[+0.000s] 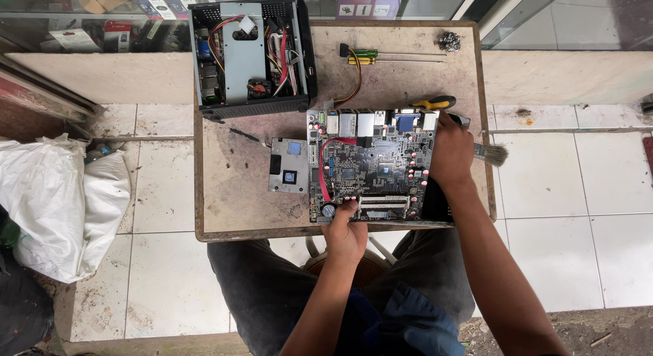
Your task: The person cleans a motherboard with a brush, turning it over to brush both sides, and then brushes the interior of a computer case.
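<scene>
Hands on a board at the table's near edge.

Left hand [345,235] pinches the near edge of the board [371,167], fingers curled shut on it by the memory slots. Right hand [450,154] rests on the board's right edge, fingers folded around a brush [491,153] whose bristles stick out rightward. Board lies flat on the table [238,186], between both hands, with an open case [252,57] behind.
</scene>
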